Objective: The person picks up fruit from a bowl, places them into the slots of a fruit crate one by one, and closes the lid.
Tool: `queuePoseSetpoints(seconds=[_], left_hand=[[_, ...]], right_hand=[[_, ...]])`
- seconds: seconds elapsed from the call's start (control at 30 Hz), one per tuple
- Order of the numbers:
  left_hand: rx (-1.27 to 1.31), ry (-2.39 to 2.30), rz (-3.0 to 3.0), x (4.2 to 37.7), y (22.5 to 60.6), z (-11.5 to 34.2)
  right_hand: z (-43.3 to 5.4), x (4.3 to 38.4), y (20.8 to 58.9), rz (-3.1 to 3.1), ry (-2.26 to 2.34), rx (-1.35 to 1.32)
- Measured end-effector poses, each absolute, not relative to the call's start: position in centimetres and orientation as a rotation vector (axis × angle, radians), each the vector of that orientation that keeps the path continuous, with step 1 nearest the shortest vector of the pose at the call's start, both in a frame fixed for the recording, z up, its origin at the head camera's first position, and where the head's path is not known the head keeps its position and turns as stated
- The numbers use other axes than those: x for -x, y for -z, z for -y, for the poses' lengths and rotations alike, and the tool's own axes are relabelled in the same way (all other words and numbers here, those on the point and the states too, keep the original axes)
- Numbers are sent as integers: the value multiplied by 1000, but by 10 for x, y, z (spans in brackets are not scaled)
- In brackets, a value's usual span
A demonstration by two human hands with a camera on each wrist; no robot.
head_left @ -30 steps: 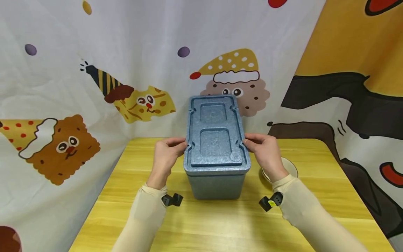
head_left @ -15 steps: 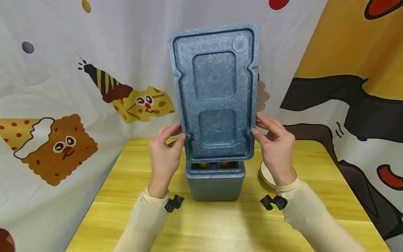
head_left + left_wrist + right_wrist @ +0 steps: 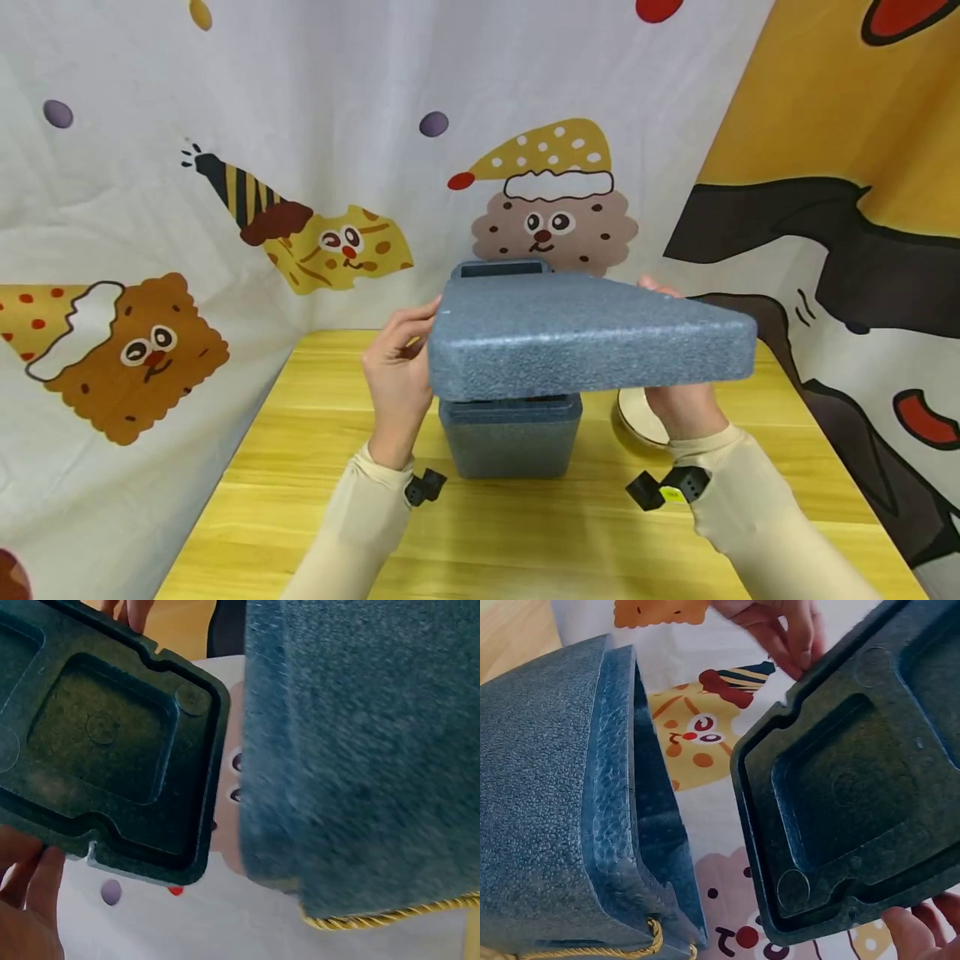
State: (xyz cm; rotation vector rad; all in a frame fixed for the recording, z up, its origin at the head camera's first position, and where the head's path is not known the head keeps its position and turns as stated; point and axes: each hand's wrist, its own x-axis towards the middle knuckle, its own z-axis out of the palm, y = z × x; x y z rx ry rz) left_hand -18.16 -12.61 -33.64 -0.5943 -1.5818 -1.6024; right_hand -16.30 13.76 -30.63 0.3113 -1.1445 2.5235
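A blue-grey foam box lid is held up over the near part of the matching foam box. Its smooth face and thick edge show in the head view; recessed panels show in the wrist views. My left hand grips one long edge of the lid, thumb and fingers at a notch in the left wrist view. On the opposite edge my right hand grips it, partly hidden behind the lid in the head view. The box's open top shows at its far end; most of the inside is hidden.
Right of the box, a round pale dish sits on the wooden table, partly covered by my right hand. Gold twisted rope runs along the box. A cartoon-printed cloth hangs behind the table.
Both hands have lifted the lid off the box, tipped it upright, then swung its upper end down towards me and to the right. The box and the dish have stayed put.
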Motion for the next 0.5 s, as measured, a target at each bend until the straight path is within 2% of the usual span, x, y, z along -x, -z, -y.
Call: queuePoseSetpoints(seconds=[0.2,0.5], left_hand=[[610,1777,1586,184,345,133],[559,1844,1614,187,351,137]], right_hand=[[-139,170,310,1347,-2433,-425],[-137,175,318,1416,-2428,-200]])
